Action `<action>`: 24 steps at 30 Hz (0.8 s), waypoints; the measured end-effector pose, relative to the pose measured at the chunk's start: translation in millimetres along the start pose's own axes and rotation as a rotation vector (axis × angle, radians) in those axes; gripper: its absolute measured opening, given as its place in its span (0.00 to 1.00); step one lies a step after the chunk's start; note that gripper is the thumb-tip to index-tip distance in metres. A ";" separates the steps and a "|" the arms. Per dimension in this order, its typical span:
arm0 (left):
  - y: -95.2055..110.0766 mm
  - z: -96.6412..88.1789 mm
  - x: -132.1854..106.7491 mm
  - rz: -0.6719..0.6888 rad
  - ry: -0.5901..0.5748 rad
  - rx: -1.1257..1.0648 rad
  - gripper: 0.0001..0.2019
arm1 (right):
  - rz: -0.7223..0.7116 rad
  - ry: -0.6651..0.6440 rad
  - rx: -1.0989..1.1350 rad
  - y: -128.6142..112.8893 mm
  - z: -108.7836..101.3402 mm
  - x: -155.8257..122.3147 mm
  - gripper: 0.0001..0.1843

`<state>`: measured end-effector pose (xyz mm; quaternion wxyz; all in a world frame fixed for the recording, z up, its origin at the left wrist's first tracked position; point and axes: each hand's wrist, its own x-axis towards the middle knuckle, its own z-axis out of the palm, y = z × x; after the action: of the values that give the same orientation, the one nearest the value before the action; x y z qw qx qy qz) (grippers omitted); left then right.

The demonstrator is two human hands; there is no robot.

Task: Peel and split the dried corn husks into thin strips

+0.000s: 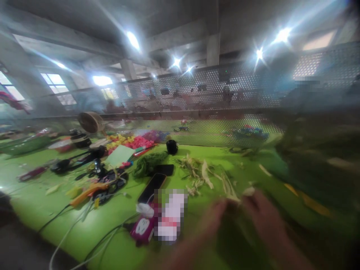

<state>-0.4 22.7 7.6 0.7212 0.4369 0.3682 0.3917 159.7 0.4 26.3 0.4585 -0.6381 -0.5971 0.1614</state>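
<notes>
My left hand [215, 215] and my right hand [260, 212] are close together over the green table at the lower right, both smeared by motion. Their fingers look closed on a pale cream strip [231, 191], whose ends fan out beyond the left fingertips. Another pale bit [249, 191] shows at the tips of the right fingers. Exactly how the fingers grip is too blurred to make out. Just past the hands lies a loose heap of similar cream shreds [194, 168].
Left of the hands are a phone [152, 187], a purple tissue pack [143, 227] and a green cloth bundle [149, 164]. Cables and an orange-handled tool [88, 194] lie farther left. A perforated metal screen [197, 93] runs behind the table [64, 228]. A dark greenish bulk [317, 161] stands at right.
</notes>
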 end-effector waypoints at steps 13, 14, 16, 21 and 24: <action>-5.9 2.8 4.0 0.138 0.050 0.285 0.08 | 0.075 0.019 0.137 -15.7 0.7 0.8 0.13; -7.6 2.4 4.0 0.150 0.048 0.292 0.09 | 0.084 0.026 0.158 -17.3 0.0 1.7 0.12; -10.5 1.3 3.9 0.168 0.036 0.301 0.11 | 0.100 0.036 0.185 -18.7 -1.0 2.6 0.12; -3.0 -4.3 1.6 0.148 -0.105 0.376 0.19 | 0.064 0.029 0.155 -8.9 -1.5 2.4 0.11; 13.1 -10.3 -0.4 0.061 -0.149 0.403 0.21 | 0.025 0.004 0.079 -0.7 -2.1 1.6 0.12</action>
<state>-12.7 29.9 16.1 0.6323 0.6110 0.3712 0.2984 161.3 1.0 28.5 0.4827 -0.6271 -0.5813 0.1892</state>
